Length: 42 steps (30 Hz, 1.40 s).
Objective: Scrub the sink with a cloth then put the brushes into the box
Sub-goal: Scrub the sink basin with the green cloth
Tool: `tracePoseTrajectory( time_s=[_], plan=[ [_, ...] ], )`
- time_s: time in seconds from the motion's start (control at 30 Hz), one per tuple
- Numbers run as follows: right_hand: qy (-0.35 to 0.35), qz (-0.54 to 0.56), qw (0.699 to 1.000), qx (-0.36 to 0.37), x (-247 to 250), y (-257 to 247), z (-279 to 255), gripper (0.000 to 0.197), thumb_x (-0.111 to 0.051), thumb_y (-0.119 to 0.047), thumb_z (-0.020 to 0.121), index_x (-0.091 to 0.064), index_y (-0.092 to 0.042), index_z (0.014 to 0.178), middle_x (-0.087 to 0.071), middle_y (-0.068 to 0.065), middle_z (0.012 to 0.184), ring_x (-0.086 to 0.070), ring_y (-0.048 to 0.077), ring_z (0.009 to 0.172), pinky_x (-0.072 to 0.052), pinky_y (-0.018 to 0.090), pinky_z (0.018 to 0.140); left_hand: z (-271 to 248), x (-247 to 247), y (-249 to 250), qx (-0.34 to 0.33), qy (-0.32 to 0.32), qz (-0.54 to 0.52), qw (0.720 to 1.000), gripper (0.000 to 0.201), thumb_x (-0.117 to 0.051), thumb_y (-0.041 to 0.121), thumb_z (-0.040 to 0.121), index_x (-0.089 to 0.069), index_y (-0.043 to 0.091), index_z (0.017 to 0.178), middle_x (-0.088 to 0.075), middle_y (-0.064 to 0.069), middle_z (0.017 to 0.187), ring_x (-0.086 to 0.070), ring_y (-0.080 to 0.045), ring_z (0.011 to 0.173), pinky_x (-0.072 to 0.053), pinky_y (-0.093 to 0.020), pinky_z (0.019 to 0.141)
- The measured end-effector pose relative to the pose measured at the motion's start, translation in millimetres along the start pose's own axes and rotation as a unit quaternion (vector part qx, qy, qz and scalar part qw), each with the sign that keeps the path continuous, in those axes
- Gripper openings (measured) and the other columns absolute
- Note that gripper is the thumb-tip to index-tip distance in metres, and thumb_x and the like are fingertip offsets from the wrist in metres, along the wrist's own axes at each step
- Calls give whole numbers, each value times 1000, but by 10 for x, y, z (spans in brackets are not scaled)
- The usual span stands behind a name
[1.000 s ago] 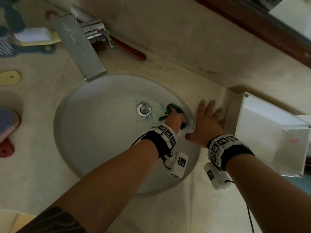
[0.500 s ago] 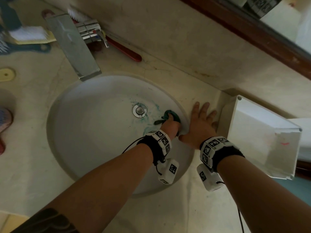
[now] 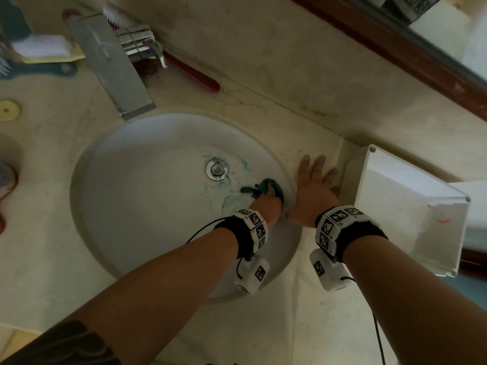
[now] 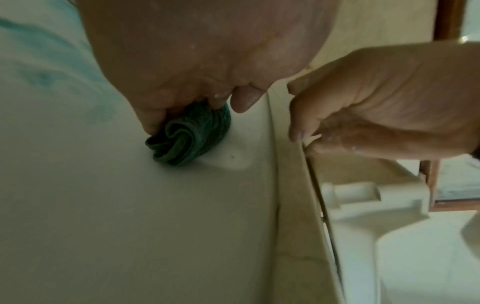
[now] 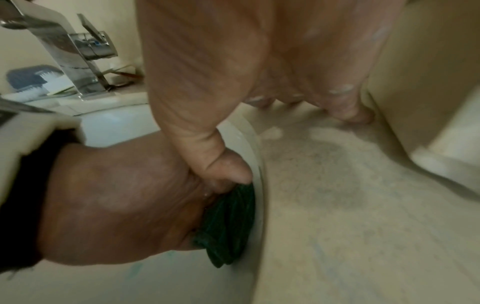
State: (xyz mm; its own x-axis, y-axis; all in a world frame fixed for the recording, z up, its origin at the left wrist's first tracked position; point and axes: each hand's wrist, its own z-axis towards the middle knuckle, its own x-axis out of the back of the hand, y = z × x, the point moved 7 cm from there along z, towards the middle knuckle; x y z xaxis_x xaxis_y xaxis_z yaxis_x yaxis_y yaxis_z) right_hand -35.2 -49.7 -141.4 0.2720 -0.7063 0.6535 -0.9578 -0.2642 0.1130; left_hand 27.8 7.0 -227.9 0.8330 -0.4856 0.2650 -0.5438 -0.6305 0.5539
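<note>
Left hand [image 3: 266, 204], fingers clamped on green cloth [image 3: 263, 189], scrubs sink [image 3: 131, 206] wall centre-frame; right hand [image 3: 312, 191], fingers apart, flat on desk [image 3: 329, 312], prob. bracing.

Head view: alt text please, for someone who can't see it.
A left hand scrubs a round white sink with a green cloth near the drain. The right hand lies flat on the counter beside a white box.
</note>
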Motion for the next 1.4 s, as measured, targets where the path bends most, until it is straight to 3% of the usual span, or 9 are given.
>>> tracePoseTrajectory(
  time_s=[0.13,0.27,0.5,0.63,0.77,0.87,1.1,1.23,1.4],
  plan=[
    [-25,10,1000,0,24,36,-23,123,-72,-33,80,29,-20,148,36,12,154,20,48,142,-11,61,117,-158,-146,-136,-45,-32,76,996,60,-34,23,99,-12,22,155,-17,-13,159,-29,-35,140,-26,-39,115],
    [-27,23,999,0,48,68,-28,118,-68,-25,82,29,-23,148,37,9,154,21,46,143,-12,60,117,-313,-301,-204,-45,-84,121,988,63,-31,22,99,-1,20,155,3,-10,161,-18,-34,145,-20,-40,118],
    [-25,18,1000,1,29,65,14,119,-69,-24,81,29,-24,148,37,8,154,21,45,143,-12,60,117,-208,-96,-126,-42,-47,228,972,65,-28,18,100,8,13,153,11,-6,160,2,-32,148,-6,-44,119],
    [-36,8,999,0,39,99,8,119,-69,-20,81,29,-25,148,37,7,154,19,45,144,-17,59,116,-274,-171,-321,-51,-54,273,959,72,-37,28,95,3,23,155,8,-5,162,-6,-31,147,-19,-44,116],
    [-41,2,999,4,55,103,15,117,-67,-13,83,29,-25,148,37,8,154,18,46,144,-19,59,116,-414,-330,-590,-59,-108,324,938,72,-39,32,93,-1,29,154,8,0,162,3,-25,148,-23,-43,116],
    [-37,3,999,8,47,96,37,116,-67,-12,84,29,-26,148,37,7,154,18,46,143,-18,60,116,-394,-239,-640,-66,-114,356,925,68,-39,32,96,-5,30,154,0,-1,162,-17,-29,146,-30,-44,112],
    [-34,6,999,5,13,170,109,123,-75,-23,82,29,-35,146,36,0,155,17,43,145,-18,64,114,-348,-48,-633,-61,-104,392,912,74,-45,31,93,-4,31,154,3,-2,162,-13,-28,147,-28,-42,114],
    [-40,7,999,6,66,169,65,129,-80,-19,78,27,-33,148,33,3,157,15,44,145,-18,63,115,-590,-127,-793,-101,-173,465,862,66,-38,33,101,0,23,155,7,-3,161,-2,-28,148,-13,-38,117],
    [-30,14,999,3,105,137,70,130,-82,-16,76,25,-33,149,30,4,158,14,45,145,-18,63,115,-643,-7,-1003,-113,-203,508,829,65,-40,27,100,-4,31,154,3,-4,162,-13,-27,147,-24,-37,114]
  ],
)
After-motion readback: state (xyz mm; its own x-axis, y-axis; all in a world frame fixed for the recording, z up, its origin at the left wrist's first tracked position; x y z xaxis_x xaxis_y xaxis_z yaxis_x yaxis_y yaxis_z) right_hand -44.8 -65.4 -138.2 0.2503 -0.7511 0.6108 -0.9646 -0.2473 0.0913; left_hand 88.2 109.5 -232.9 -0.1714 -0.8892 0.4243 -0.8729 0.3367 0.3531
